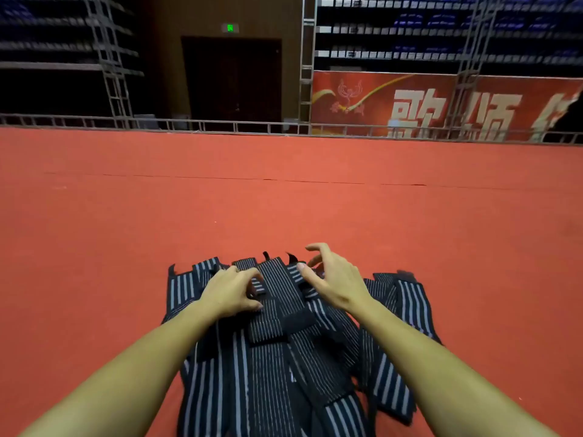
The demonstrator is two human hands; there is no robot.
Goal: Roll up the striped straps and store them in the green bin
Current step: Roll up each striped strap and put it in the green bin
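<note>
Reaching two hands (228, 290) (331, 279) into straps (277, 357)

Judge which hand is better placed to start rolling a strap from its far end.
Left, probably. The left hand already rests with curled fingers on a strap end in the strap pile. The right hand hovers with fingers spread above the pile's far edge, apparently gripping nothing. No green bin is in view.

Straps: a heap of dark striped straps (277, 348) lies on the red carpet (284, 200) in front of me at 6 o'clock.
Left hand: my left hand (228, 291) rests on the heap, fingers (252, 275) curled into a strap.
Right hand: my right hand (331, 279) hovers at the heap's far edge, fingers spread.
Beyond: metal rail (220, 124) at 12 o'clock, red banner (441, 105) at 1 o'clock.
</note>
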